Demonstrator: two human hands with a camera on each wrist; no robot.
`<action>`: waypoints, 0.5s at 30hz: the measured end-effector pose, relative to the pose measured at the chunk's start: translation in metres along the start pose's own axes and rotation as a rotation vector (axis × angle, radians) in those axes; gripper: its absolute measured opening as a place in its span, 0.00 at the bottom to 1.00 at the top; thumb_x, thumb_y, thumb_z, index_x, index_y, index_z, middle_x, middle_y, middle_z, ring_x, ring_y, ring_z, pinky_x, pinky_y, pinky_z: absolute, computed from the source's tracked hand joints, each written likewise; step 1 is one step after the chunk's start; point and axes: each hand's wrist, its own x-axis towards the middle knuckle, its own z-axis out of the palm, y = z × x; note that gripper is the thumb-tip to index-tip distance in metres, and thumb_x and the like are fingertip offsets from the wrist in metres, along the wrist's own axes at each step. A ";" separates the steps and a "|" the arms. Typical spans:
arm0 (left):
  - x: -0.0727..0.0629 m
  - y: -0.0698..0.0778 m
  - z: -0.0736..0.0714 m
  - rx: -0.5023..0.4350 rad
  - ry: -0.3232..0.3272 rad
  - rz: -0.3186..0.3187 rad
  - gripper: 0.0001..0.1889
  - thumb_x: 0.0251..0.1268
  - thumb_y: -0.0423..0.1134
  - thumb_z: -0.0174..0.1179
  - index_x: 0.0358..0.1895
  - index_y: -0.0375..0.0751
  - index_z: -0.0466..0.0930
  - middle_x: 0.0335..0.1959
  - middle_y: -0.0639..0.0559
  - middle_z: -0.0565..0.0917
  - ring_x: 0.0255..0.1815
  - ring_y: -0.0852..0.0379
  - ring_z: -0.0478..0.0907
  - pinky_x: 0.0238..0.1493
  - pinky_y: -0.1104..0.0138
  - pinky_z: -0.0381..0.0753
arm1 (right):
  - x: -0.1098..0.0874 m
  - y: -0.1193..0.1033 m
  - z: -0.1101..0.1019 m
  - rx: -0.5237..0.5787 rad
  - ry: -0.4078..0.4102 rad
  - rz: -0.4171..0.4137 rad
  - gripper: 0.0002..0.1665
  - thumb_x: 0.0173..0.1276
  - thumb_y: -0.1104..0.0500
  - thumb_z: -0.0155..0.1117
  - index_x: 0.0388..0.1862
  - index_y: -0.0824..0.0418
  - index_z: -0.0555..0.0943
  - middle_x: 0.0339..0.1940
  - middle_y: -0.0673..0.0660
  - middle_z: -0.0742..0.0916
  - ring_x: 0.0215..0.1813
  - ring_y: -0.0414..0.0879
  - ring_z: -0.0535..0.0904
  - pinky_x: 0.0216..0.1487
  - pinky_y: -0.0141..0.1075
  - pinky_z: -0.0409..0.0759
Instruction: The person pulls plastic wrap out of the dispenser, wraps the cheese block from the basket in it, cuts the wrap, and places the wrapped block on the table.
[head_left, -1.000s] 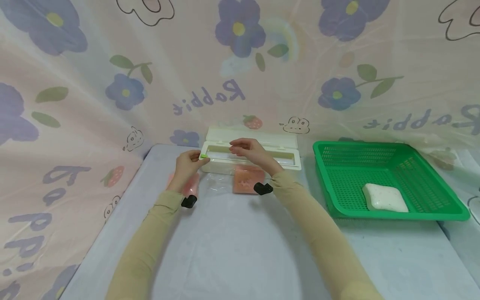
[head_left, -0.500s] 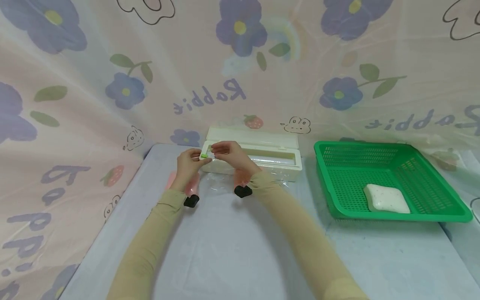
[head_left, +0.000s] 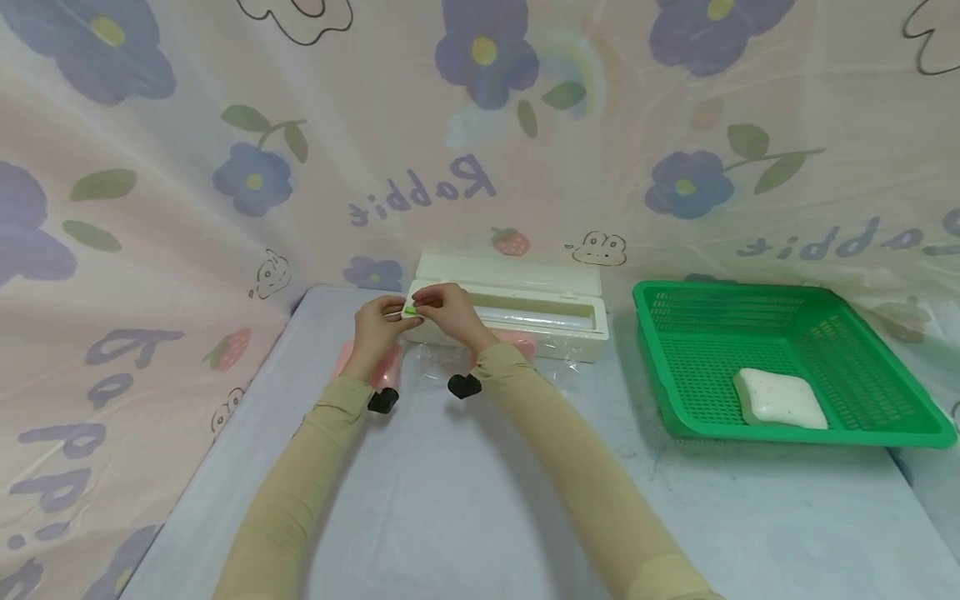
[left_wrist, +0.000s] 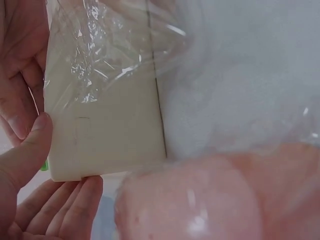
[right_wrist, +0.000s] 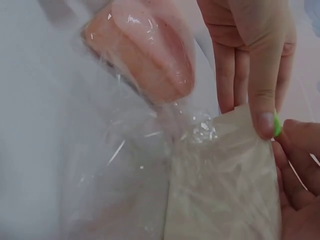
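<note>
A white cling film dispenser (head_left: pixel 577 344) stands at the back with its lid (head_left: pixel 510 271) raised and a film roll (head_left: pixel 536 318) inside. My left hand (head_left: pixel 372 335) grips its left end, thumb on the front face and fingers curled beneath in the left wrist view. My right hand (head_left: pixel 453 315) reaches across to the same corner, where thumb and fingertips pinch the small green slide cutter (head_left: pixel 410 310). Clear film (left_wrist: pixel 100 70) drapes over the dispenser's front. A pink-orange slab (right_wrist: pixel 145 50) lies by the left hand; another pink slab (head_left: pixel 519 340) shows partly behind the right wrist.
To the right stands a green plastic basket (head_left: pixel 795 439) holding a white speckled block (head_left: pixel 780 398). A patterned curtain (head_left: pixel 420 125) hangs right behind the dispenser. Loose clear film lies on the white tabletop (head_left: pixel 450 500) before the dispenser.
My right hand has moved left along the dispenser to the green slide cutter, uncovering the film roll and covering part of the middle slab. The left hand keeps its grip on the left end.
</note>
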 end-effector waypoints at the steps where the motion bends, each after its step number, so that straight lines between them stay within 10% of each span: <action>1: 0.001 0.000 0.000 -0.007 -0.001 0.002 0.27 0.50 0.34 0.73 0.54 0.28 0.77 0.51 0.34 0.80 0.51 0.43 0.80 0.49 0.61 0.82 | 0.000 -0.001 0.001 -0.006 0.004 0.008 0.13 0.67 0.68 0.61 0.50 0.69 0.82 0.44 0.60 0.86 0.47 0.48 0.82 0.46 0.30 0.80; 15: 0.005 -0.005 -0.002 -0.076 -0.019 0.034 0.22 0.49 0.30 0.73 0.49 0.28 0.80 0.46 0.35 0.83 0.47 0.44 0.82 0.43 0.67 0.83 | 0.004 -0.004 0.009 -0.047 0.107 0.068 0.09 0.63 0.66 0.68 0.42 0.66 0.85 0.36 0.57 0.88 0.40 0.45 0.83 0.39 0.31 0.81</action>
